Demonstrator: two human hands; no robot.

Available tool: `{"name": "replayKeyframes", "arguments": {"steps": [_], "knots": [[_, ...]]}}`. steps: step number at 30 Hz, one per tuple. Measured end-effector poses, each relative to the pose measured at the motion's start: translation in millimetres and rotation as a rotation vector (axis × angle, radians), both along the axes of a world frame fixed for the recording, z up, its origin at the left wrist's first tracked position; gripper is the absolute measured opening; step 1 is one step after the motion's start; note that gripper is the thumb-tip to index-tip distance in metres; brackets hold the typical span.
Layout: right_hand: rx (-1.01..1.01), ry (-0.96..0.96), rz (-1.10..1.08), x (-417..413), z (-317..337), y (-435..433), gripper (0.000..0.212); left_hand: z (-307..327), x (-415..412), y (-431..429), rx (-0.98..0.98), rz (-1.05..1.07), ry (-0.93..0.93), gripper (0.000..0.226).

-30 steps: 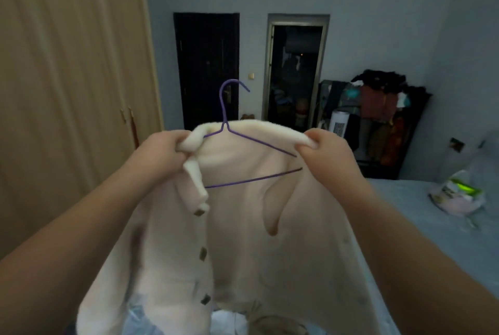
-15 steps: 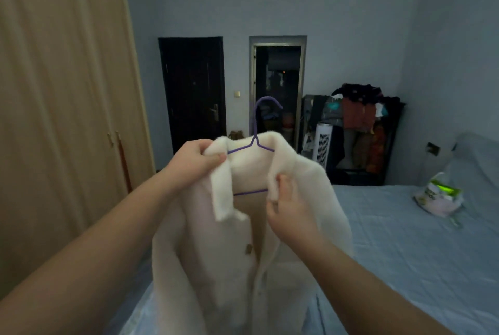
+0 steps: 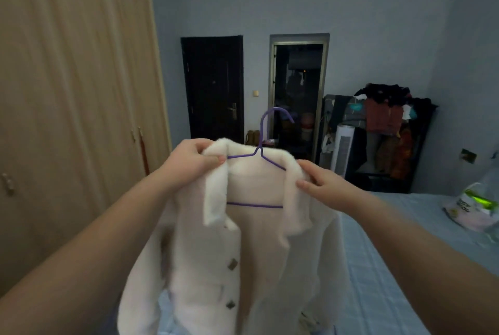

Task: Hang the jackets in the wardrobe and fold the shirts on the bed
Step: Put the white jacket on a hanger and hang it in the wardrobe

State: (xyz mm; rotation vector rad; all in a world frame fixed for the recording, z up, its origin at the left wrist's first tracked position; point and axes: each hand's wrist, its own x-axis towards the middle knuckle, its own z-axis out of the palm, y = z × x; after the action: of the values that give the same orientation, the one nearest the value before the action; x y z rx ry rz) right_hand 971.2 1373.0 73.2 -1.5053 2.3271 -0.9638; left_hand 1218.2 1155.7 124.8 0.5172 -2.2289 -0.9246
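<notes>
1. Dim bedroom: a shut wardrobe (image 3: 81,91) stands on the left and a bed (image 3: 391,253) on the right, with a dark door (image 3: 213,86) and a loaded rack (image 3: 383,129) at the back wall.
2. The white jacket (image 3: 243,259) is held up in front of the person, beside the bed. It is draped on a purple wire hanger (image 3: 253,205) whose hook (image 3: 270,114) stands above the collar (image 3: 214,194).
3. The left hand (image 3: 193,162) pinches the jacket's left collar and shoulder. The right hand (image 3: 321,183) grips the other shoulder, fingers curled on the fabric.
4. The step in hand is probably seating the jacket on the hanger. Draw each shoulder out evenly over its wire end, so the collar sits centred under the hook.
5. The fleece looks thick and the wire thin, so a lopsided jacket could slide off. Fastening the top button (image 3: 232,264) would steady it.
6. Since the wardrobe looks closed, one hand should take the hook to free the other for opening it.
</notes>
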Motion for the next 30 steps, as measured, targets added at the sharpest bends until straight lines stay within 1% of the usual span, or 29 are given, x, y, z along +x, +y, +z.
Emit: {"name": "replayKeyframes", "arguments": {"steps": [2, 4, 7, 9, 10, 13, 16, 18, 20, 21, 23, 25, 27, 28, 29, 30], "knots": [[-0.037, 0.015, 0.072, 2, -3, -13, 0.029, 1, 12, -5, -0.012, 0.026, -0.001, 0.015], [-0.085, 0.05, 0.118, 9, -6, -36, 0.021, 1, 24, -10, -0.11, 0.066, -0.045, 0.009], [-0.177, 0.13, 0.135, 27, -1, -72, 0.015, 9, 49, -15, -0.284, 0.207, -0.124, 0.019], [-0.23, 0.216, 0.17, 41, 10, -96, 0.015, 19, 70, -15, -0.425, 0.352, -0.19, 0.034], [-0.261, 0.247, 0.192, 51, 16, -108, 0.016, 25, 83, -15, -0.507, 0.422, -0.215, 0.038], [-0.37, 0.316, 0.271, 88, 36, -144, 0.023, 44, 122, -16, -0.717, 0.549, -0.23, 0.035], [-0.491, 0.399, 0.344, 140, 58, -177, 0.027, 57, 168, -18, -0.823, 0.661, -0.268, 0.035], [-0.557, 0.427, 0.413, 180, 72, -196, 0.027, 65, 205, -16, -0.83, 0.734, -0.286, 0.034], [-0.609, 0.456, 0.48, 221, 84, -211, 0.033, 76, 250, -11, -0.755, 0.811, -0.277, 0.037], [-0.632, 0.46, 0.498, 240, 89, -218, 0.034, 83, 276, -8, -0.685, 0.836, -0.255, 0.042], [-0.687, 0.428, 0.498, 273, 96, -232, 0.029, 94, 333, -4, -0.539, 0.837, -0.225, 0.053], [-0.699, 0.356, 0.494, 306, 99, -247, 0.027, 95, 394, 2, -0.428, 0.8, -0.261, 0.066], [-0.694, 0.293, 0.533, 345, 99, -260, 0.031, 88, 451, 11, -0.371, 0.79, -0.335, 0.08], [-0.699, 0.256, 0.564, 367, 99, -265, 0.034, 83, 477, 15, -0.383, 0.832, -0.369, 0.08], [-0.699, 0.216, 0.6, 392, 100, -269, 0.036, 80, 502, 17, -0.42, 0.897, -0.391, 0.074], [-0.692, 0.184, 0.641, 419, 102, -271, 0.039, 79, 527, 18, -0.464, 0.974, -0.422, 0.061]]}}
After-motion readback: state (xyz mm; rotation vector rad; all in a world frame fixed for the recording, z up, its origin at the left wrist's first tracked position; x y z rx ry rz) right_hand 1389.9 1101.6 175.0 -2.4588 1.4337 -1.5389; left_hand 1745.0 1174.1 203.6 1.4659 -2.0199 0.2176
